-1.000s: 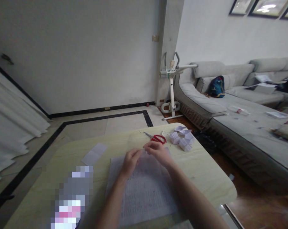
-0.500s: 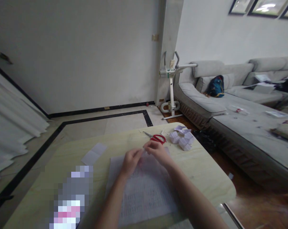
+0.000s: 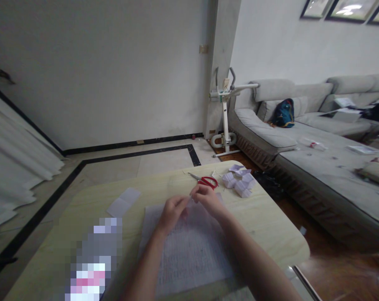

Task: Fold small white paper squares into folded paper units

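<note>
My left hand (image 3: 173,212) and my right hand (image 3: 207,198) meet above a large written sheet of paper (image 3: 192,255), with fingers pinched close together. Between the fingertips is a small pale bit, too small and blurred to name. Just beyond my right hand lie scissors (image 3: 208,182) with red handles, blades toward the left. Several folded paper pieces (image 3: 239,182) sit at the table's far right corner. A creased slip of paper (image 3: 124,201) lies to the left of the large sheet.
The pale wooden table (image 3: 270,234) has rounded corners. A pixelated patch hides something at its left front. To the right stands a grey sofa (image 3: 327,179) with a blue backpack (image 3: 285,113). An exercise machine (image 3: 226,113) is by the pillar.
Both hands stay pinched together over the sheet; the fingertips shift only slightly. The whole view drifts a little. Scissors and papers keep their places.
</note>
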### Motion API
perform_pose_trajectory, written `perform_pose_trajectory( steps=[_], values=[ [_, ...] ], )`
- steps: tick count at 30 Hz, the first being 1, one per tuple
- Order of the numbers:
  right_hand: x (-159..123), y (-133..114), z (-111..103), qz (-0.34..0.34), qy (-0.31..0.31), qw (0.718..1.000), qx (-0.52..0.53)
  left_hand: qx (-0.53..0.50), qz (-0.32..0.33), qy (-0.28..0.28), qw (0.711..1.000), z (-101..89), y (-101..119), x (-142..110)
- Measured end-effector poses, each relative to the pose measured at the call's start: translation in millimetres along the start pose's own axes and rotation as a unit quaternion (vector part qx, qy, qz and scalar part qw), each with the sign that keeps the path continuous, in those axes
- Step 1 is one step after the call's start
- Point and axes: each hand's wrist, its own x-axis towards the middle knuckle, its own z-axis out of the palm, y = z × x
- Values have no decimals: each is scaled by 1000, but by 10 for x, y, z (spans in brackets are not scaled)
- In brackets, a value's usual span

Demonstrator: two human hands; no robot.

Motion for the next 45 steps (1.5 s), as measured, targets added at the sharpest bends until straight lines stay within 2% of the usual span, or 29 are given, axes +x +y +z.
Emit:
perform_pose_trajectory(
  steps=[3, 9, 14, 26, 31, 45],
  values=[
    [-5, 2, 7, -15, 6, 1000, 10, -44, -32, -24, 998, -1, 11, -7],
    [10, 1, 32, -6, 23, 999, -36, -20, -15, 33, 999, -1, 7, 30],
    [9, -20, 43, -37, 19, 994, -99, 4, 9, 63, 998, 25, -37, 57],
    [-4, -29, 58, -66, 61, 988, -126, 33, 35, 52, 997, 31, -90, 70],
    [2, -1, 68, -56, 52, 989, -126, 48, 40, 46, 997, 32, -81, 67],
    [1, -3, 82, -34, 97, 992, -79, 40, 31, 52, 997, 46, -115, 66]
  ],
)
